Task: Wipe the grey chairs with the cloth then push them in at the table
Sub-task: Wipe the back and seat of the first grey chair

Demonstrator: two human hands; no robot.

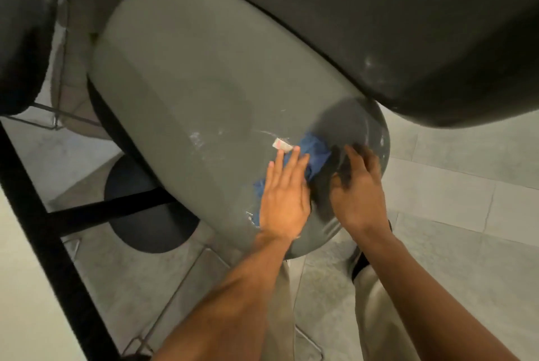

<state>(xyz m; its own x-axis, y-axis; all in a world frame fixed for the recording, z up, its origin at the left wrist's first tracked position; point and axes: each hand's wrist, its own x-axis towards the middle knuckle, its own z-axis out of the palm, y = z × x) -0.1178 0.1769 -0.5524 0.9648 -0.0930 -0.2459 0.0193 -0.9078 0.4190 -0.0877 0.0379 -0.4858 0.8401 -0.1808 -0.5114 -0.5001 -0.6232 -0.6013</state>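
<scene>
Blue cloth (309,156) under flat left hand (284,200), grey chair (204,92) seat lengthwise upper-left to lower-right.

The grey seat (189,83) lies bare to the upper left of the two hands, its whole pale top free for a sweep, while the dark chair back (379,25) overhangs its far right edge and walls off that side. The left hand (284,200) lies flat on the cloth (313,153) and the right hand (357,188) sits just beside it on the seat's rounded near end, so they crowd each other there. To the left a second dark chair (23,25), the table's black frame (43,214) and thin wire legs (59,68) hem in the gap, while the tiled floor (466,200) on the right lies open.
</scene>
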